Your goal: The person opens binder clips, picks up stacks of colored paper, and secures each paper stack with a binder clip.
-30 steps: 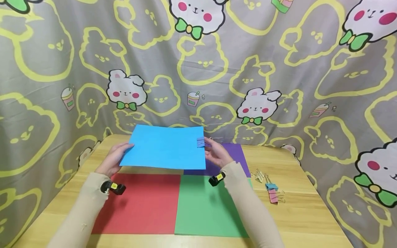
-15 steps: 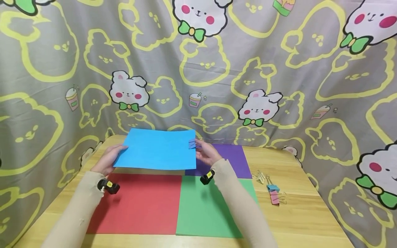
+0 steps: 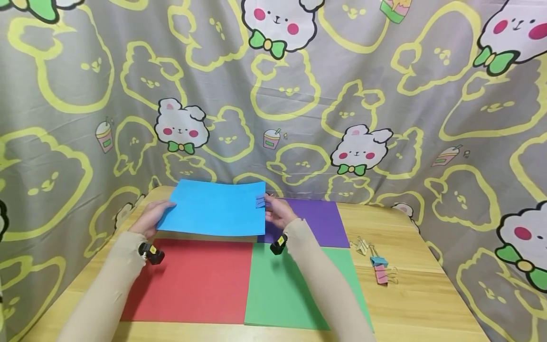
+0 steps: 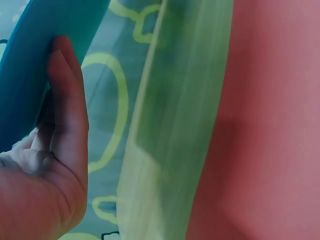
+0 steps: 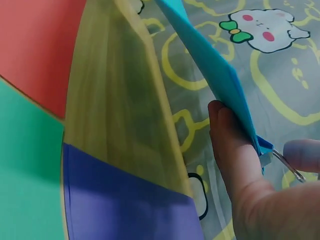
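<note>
Blue paper is held up above the back left of the table, tilted toward the head camera. My left hand grips its left edge, thumb on top and fingers underneath; the left wrist view shows those fingers lying along the underside. A blue-purple binder clip bites the paper's right edge. There my right hand holds the paper, its fingers under the sheet and its thumb close to the clip's wire handle.
Red paper, green paper and purple paper lie side by side on the wooden table. To their right are a yellow binder clip, a blue one and a pink one. A patterned curtain hangs behind.
Both hands have carried the blue paper left and a little lower, uncovering more of the purple paper. The clip stays on its right edge. The view has shifted slightly.
</note>
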`<state>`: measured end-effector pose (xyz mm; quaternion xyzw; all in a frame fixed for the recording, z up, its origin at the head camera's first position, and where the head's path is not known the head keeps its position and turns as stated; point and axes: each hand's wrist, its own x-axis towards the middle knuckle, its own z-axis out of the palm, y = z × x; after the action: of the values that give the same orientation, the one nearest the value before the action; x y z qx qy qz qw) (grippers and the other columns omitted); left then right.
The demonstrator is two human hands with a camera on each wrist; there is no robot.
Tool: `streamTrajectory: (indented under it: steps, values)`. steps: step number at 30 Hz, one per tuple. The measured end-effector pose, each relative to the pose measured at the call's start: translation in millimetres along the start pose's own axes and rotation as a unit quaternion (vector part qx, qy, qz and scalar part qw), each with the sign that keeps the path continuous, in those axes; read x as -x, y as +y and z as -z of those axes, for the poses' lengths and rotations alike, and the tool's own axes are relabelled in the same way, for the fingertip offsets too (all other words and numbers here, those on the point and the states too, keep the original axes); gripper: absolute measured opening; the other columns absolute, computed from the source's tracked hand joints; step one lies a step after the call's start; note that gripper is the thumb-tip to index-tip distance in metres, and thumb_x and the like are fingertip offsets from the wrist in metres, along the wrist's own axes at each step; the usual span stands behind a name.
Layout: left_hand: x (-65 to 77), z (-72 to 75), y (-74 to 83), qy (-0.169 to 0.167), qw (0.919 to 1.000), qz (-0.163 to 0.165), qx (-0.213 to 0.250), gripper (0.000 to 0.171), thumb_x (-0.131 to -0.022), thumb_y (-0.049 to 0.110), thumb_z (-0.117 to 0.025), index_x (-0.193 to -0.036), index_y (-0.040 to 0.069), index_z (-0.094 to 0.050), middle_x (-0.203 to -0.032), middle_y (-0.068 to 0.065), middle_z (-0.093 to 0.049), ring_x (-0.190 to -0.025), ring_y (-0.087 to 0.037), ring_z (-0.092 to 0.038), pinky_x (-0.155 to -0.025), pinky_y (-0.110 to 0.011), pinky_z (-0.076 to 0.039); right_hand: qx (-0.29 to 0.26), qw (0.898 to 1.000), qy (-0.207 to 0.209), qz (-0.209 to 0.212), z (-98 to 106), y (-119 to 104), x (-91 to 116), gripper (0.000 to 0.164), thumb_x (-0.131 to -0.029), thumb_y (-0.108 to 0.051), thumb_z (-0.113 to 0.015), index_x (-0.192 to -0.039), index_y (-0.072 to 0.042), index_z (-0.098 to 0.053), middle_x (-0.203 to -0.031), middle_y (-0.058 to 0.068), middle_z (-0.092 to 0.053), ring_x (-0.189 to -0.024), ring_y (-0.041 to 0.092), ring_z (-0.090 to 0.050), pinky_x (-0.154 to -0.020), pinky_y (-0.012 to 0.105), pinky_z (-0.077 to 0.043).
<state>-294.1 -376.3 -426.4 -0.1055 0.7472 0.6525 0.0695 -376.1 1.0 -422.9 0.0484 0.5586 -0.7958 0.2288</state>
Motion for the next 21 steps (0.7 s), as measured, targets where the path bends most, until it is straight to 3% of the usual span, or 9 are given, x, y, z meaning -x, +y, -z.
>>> streamTrajectory:
  steps: [5,8,12,16,21]
  values:
    - [-7.8,2.8,-6.2,-0.001,0.9998,0.003,-0.02,0.07,-0.111,0.029,-0.04,-0.163,-0.005,-0.006,-0.172,-0.025,0.003,-0.159,-0.043,-0.005,-0.131,-0.055,-0.013,0.011,1.0,0.014,-0.017,-2,7,-5,0.035,-0.109,-0.024,-0.054,-0.139,-0.007,-0.054,-0.105,0.011,-0.062,-0.082,0.022,-0.066,-0.071,0.031,-0.06]
    - [-12.3,3.9,-9.0,-0.003,0.9995,0.005,-0.031,0.069,-0.112,0.028,-0.04,-0.162,-0.007,-0.008,-0.172,-0.027,0.002,-0.159,-0.044,-0.006,-0.131,-0.056,-0.014,0.014,1.0,0.008,-0.023,-3,11,-8,0.037,-0.109,-0.023,-0.053,-0.141,-0.005,-0.053,-0.117,0.016,-0.063,-0.094,0.025,-0.067,-0.089,0.038,-0.061]
    - [-15.1,6.0,-11.7,-0.01,0.9988,0.016,-0.046,0.07,-0.112,0.029,-0.038,-0.162,-0.007,-0.004,-0.17,-0.029,0.004,-0.158,-0.047,-0.006,-0.13,-0.058,-0.015,0.029,0.999,-0.015,-0.03,-7,16,-10,0.038,-0.11,-0.021,-0.049,-0.141,-0.001,-0.052,-0.144,0.025,-0.052,-0.115,0.03,-0.064,-0.112,0.048,-0.051]
    - [-16.2,8.6,-14.8,-0.007,0.9972,0.026,-0.07,0.071,-0.113,0.03,-0.036,-0.161,-0.008,-0.001,-0.169,-0.033,0.004,-0.158,-0.051,-0.005,-0.129,-0.06,-0.014,0.047,0.998,-0.029,-0.037,-10,21,-13,0.04,-0.111,-0.019,-0.045,-0.144,0.002,-0.051,-0.154,0.03,-0.043,-0.133,0.039,-0.057,-0.118,0.052,-0.045]
    - [-17.2,9.0,-18.5,0.007,0.9961,0.033,-0.082,0.068,-0.113,0.03,-0.035,-0.161,-0.009,-0.007,-0.167,-0.037,-0.01,-0.155,-0.052,-0.019,-0.127,-0.06,-0.024,0.057,0.997,-0.038,-0.039,-11,26,-15,0.05,-0.111,-0.014,-0.042,-0.156,0.004,-0.035,-0.162,0.035,-0.03,-0.148,0.05,-0.039,-0.122,0.056,-0.039]
